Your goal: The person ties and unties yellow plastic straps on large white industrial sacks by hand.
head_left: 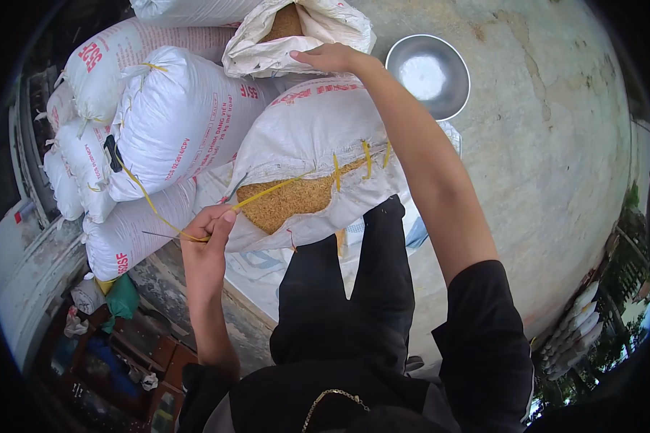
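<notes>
A bulging white woven sack [296, 137] lies in front of my legs, its mouth partly gaping over golden-brown grain [285, 204]. Several yellow strap stitches [367, 160] cross the right part of the mouth. My left hand [208, 238] is closed around a yellow strap [271, 193] that runs to the sack's mouth. A thin dark spike, perhaps a needle, sticks out leftward from the same hand. At the top, my right hand [331, 58] rests with thumb stretched out on the edge of an open white sack [249, 54]; some of its fingers are hard to see.
Several filled white sacks with red print [184, 123] are piled at the left. A metal basin [427, 76] stands on the concrete floor [534, 180] at upper right. Lower left, a brown wooden piece [173, 361] holds odds and ends, with a green bag [123, 297] beside it.
</notes>
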Demonstrator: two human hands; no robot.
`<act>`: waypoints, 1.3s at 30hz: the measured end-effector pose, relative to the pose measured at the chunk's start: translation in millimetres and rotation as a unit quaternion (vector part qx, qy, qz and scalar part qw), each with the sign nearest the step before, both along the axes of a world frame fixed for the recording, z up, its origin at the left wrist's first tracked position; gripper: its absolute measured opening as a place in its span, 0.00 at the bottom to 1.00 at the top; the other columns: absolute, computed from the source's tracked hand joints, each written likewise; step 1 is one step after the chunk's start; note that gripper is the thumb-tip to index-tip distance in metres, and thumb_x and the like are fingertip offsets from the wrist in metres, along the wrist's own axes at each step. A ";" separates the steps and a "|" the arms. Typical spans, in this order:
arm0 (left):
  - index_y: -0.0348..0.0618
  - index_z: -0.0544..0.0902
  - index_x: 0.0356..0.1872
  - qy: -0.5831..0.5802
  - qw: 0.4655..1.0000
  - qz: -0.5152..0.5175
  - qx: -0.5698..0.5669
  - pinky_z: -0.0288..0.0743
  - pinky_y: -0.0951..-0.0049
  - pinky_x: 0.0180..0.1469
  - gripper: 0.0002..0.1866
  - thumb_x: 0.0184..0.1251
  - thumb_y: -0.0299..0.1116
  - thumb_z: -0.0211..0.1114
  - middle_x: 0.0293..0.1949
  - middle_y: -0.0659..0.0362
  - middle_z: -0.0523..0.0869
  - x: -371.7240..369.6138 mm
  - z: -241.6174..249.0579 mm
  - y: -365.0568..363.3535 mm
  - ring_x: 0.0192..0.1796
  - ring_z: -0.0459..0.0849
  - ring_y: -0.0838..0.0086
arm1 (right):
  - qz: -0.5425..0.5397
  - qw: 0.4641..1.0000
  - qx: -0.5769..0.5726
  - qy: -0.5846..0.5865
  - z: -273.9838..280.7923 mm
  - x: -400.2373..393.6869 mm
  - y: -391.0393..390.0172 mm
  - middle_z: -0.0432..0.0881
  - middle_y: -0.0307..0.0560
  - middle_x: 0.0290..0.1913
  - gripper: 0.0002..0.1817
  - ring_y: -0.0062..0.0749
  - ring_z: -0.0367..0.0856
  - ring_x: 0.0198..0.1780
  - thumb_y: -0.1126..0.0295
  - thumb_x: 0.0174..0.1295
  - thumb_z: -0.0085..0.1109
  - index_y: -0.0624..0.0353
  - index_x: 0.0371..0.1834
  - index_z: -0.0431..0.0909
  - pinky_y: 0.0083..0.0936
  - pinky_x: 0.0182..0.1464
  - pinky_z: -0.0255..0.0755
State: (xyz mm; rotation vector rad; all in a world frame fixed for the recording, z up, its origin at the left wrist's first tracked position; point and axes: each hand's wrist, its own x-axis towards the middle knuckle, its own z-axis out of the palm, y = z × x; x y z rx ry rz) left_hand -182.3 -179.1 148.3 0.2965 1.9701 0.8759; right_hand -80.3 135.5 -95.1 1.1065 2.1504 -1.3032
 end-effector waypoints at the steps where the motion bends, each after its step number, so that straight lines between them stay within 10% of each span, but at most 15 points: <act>1: 0.32 0.83 0.40 0.002 1.000 -0.013 0.001 0.57 0.86 0.33 0.08 0.68 0.29 0.63 0.26 0.71 0.77 0.8 0.0 -7.5 0.30 0.67 0.90 | -0.005 1.000 0.004 -0.008 -16.3 8.9 -13.3 0.78 0.51 0.60 0.46 0.51 0.71 0.66 0.22 0.55 0.33 0.42 0.65 0.73 0.48 0.70 0.55; 9: 0.31 0.83 0.40 0.243 0.960 -0.134 0.026 0.66 0.79 0.30 0.09 0.69 0.28 0.61 0.25 0.62 0.82 -69.8 -54.9 -35.0 0.26 0.73 0.82 | 0.026 0.993 0.080 -0.089 -16.3 32.3 -89.5 0.54 0.39 0.77 0.47 0.50 0.51 0.76 0.21 0.53 0.33 0.32 0.73 0.59 0.76 0.67 0.37; 15: 0.37 0.84 0.41 0.400 0.879 -0.223 0.134 0.64 0.80 0.27 0.07 0.69 0.29 0.60 0.22 0.60 0.79 -59.6 -58.2 15.9 0.23 0.69 0.84 | 0.052 0.997 0.027 -0.049 -33.1 39.4 -55.8 0.57 0.41 0.76 0.49 0.48 0.54 0.75 0.21 0.53 0.33 0.38 0.74 0.60 0.58 0.72 0.45; 17: 0.35 0.85 0.39 0.371 0.894 -0.217 0.127 0.68 0.72 0.28 0.08 0.67 0.29 0.62 0.25 0.52 0.83 -69.1 -64.0 20.8 0.23 0.76 0.72 | 0.055 0.997 0.040 -0.047 -31.6 40.0 -51.6 0.58 0.42 0.75 0.49 0.48 0.55 0.75 0.21 0.53 0.33 0.38 0.74 0.60 0.54 0.73 0.47; 25: 0.34 0.84 0.39 0.257 0.931 -0.258 0.025 0.61 0.77 0.25 0.09 0.67 0.30 0.63 0.18 0.58 0.77 -111.4 -72.0 -14.2 0.21 0.65 0.81 | 0.037 0.992 0.103 -0.070 -3.2 56.5 -92.7 0.57 0.41 0.76 0.49 0.48 0.55 0.75 0.21 0.54 0.32 0.39 0.73 0.60 0.51 0.73 0.47; 31: 0.33 0.83 0.40 0.207 0.952 -0.223 0.036 0.52 0.82 0.26 0.08 0.68 0.29 0.63 0.20 0.70 0.73 -100.2 -39.6 -8.7 0.24 0.59 0.89 | -0.029 0.992 0.107 -0.065 1.2 47.8 -69.2 0.77 0.51 0.62 0.40 0.43 0.74 0.64 0.31 0.60 0.42 0.50 0.63 0.74 0.43 0.64 0.65; 35: 0.35 0.81 0.36 0.009 0.994 -0.095 0.045 0.53 0.82 0.24 0.06 0.66 0.28 0.64 0.17 0.72 0.69 -59.4 -6.1 -15.4 0.22 0.59 0.89 | -0.178 0.964 0.044 0.193 84.9 42.7 -99.2 0.85 0.54 0.47 0.20 0.36 0.81 0.54 0.54 0.70 0.51 0.58 0.50 0.82 0.26 0.57 0.70; 39: 0.37 0.74 0.39 -0.075 0.995 -0.033 0.054 0.60 0.79 0.25 0.11 0.63 0.28 0.67 0.21 0.67 0.72 27.3 17.5 -16.3 0.21 0.67 0.86 | -0.151 0.874 -0.096 0.452 202.0 71.8 -186.4 0.80 0.54 0.56 0.23 0.42 0.76 0.60 0.58 0.68 0.53 0.63 0.59 0.76 0.32 0.63 0.66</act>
